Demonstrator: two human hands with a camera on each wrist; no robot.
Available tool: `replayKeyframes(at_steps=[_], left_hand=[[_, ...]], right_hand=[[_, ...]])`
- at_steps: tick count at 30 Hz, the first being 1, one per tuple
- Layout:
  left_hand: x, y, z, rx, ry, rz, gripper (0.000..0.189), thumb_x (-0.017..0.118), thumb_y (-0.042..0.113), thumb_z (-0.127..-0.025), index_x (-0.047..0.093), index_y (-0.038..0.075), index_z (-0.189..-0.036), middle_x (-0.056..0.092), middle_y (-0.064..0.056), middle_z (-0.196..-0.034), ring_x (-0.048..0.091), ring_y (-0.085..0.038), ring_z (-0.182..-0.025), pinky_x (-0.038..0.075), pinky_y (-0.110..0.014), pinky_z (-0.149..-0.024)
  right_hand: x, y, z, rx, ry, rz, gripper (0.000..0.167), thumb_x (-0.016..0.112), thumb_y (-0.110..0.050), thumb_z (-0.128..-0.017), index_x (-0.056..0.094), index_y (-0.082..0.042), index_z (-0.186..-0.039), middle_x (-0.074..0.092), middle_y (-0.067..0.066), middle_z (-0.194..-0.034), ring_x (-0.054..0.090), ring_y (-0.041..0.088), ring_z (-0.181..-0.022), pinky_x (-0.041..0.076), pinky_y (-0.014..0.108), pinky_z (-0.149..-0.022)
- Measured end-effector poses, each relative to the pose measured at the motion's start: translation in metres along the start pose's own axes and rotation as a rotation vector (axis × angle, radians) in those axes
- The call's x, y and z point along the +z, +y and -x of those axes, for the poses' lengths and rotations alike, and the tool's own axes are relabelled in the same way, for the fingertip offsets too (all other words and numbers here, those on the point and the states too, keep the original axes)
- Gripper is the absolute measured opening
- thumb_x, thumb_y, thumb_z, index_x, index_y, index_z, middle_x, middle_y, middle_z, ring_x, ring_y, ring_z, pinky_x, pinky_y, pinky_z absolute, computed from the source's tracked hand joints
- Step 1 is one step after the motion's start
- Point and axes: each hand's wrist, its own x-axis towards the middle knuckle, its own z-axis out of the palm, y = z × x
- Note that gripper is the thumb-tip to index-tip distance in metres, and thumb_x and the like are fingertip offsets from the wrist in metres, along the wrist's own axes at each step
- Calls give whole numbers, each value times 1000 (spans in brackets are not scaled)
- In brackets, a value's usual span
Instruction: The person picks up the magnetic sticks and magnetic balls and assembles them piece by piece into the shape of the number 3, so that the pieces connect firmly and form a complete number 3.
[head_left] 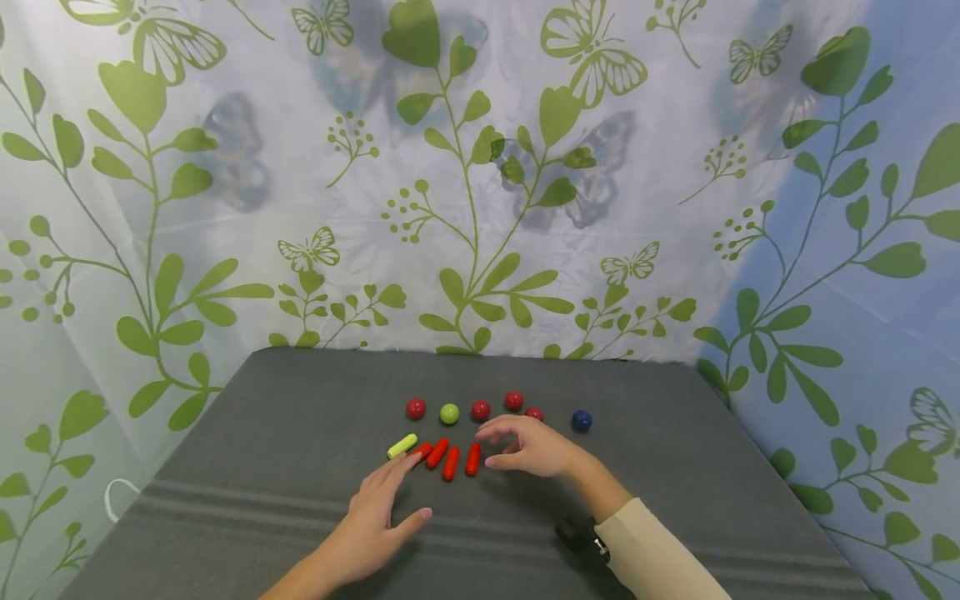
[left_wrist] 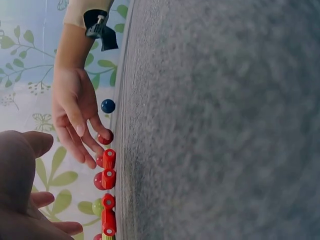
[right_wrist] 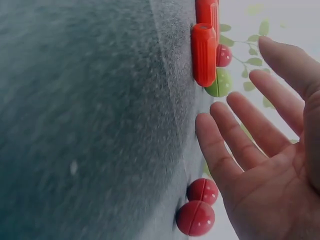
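Observation:
Several red ribbed cylinders [head_left: 451, 464] lie side by side on the grey table, with a yellow-green cylinder [head_left: 402, 447] at their left end. My left hand [head_left: 367, 521] reaches in from the lower left, fingers extended and thumb spread. Its fingertips are over the leftmost red cylinder [head_left: 423, 450]; whether they touch it I cannot tell. Just right of the rightmost red cylinder [head_left: 472, 459] hovers my right hand [head_left: 536, 447], fingers loosely bent and nothing held. The right wrist view shows its bare palm [right_wrist: 265, 195] beside an orange-red cylinder [right_wrist: 204, 55].
Behind the cylinders are several red balls [head_left: 481, 410], a green ball [head_left: 449, 414] and, farther right, a blue ball [head_left: 582, 421]. One red ball [head_left: 534, 412] is partly hidden by my right hand. A leaf-and-butterfly curtain [head_left: 480, 200] hangs past the table's [head_left: 300, 383] far edge.

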Motion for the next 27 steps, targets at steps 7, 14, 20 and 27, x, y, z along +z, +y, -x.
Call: replayKeyframes(at_steps=[7, 14, 20, 27], left_hand=[[2, 0, 0, -48, -37, 148, 75, 79, 37, -90, 44, 14, -152, 44, -10, -154, 39, -40, -145, 36, -65, -112], [3, 1, -1, -84, -39, 164, 71, 80, 34, -89, 48, 10, -148, 47, -15, -147, 41, -40, -140, 40, -63, -109], [1, 3, -2, -113, -51, 130, 69, 80, 34, -88, 51, 10, -145, 50, -17, -143, 46, -41, -133, 44, -62, -104], [-2, 5, -3, -115, -55, 103, 69, 81, 33, -88, 51, 9, -145, 51, -17, -141, 48, -39, -129, 45, -62, -101]], right_hand=[[0, 6, -15, -13, -32, 8, 38, 77, -26, -93, 70, -12, -128, 66, 0, -135, 64, 26, -118, 57, 38, -96], [1, 11, -26, 19, -25, -22, 35, 80, -20, -90, 73, -10, -123, 71, 1, -127, 67, 24, -114, 57, 35, -93], [2, 11, -33, 82, -37, -26, 32, 82, -16, -88, 76, -15, -119, 72, -1, -122, 67, 20, -107, 57, 29, -81], [1, 13, -39, 119, -55, -34, 29, 82, -12, -86, 78, -17, -115, 73, 0, -106, 64, 16, -90, 52, 28, -69]])
